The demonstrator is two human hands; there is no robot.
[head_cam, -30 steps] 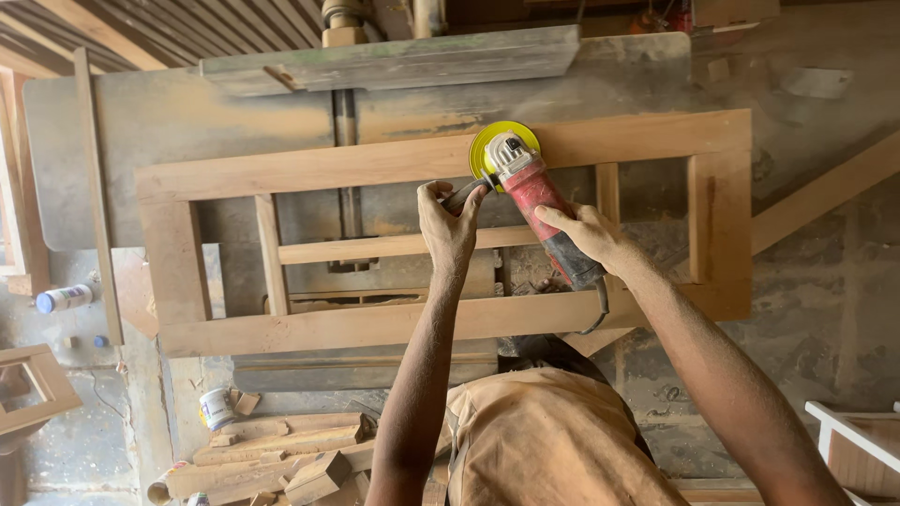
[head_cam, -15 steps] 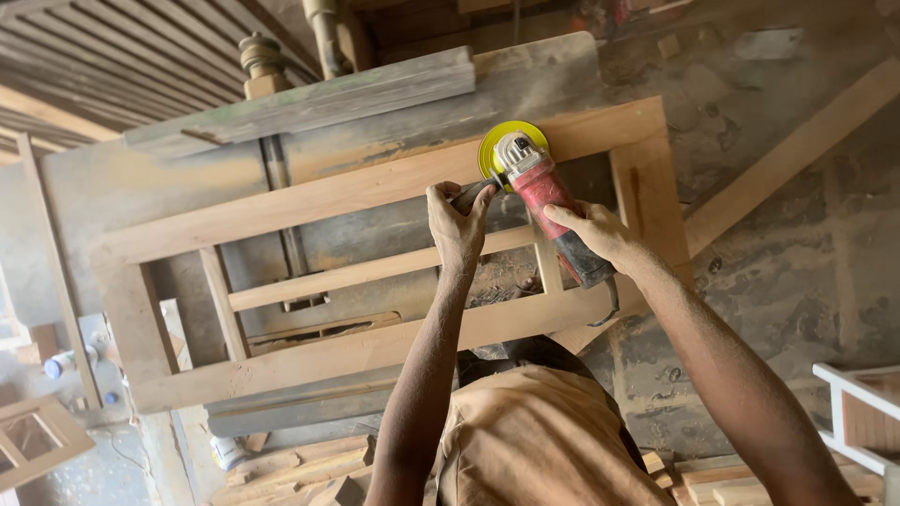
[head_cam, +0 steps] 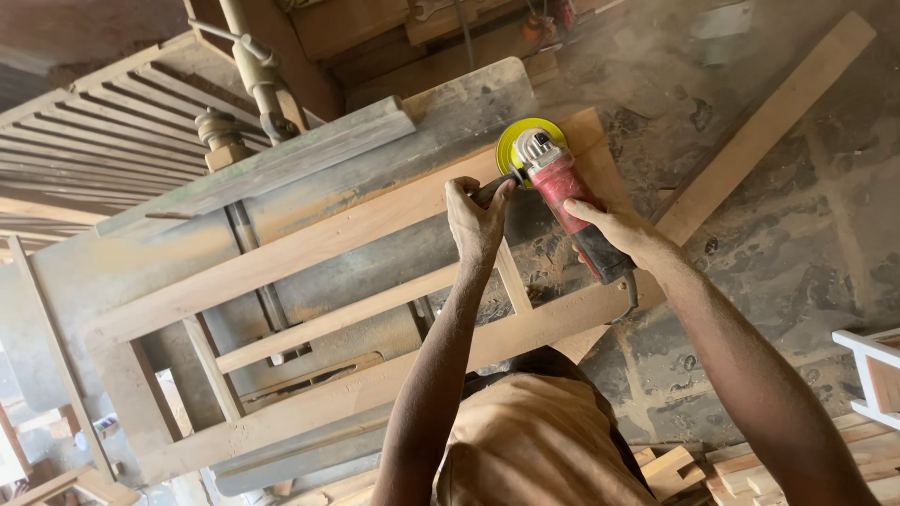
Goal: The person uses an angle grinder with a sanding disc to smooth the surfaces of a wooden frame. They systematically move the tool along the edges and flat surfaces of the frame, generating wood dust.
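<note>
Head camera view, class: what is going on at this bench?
A person is working a red angle grinder with a yellow disc along the top rail of an unfinished wooden frame. The right hand grips the grinder's body, the left hand its side handle. The frame lies on a dusty grey machine table, and the disc sits near the frame's far corner.
</note>
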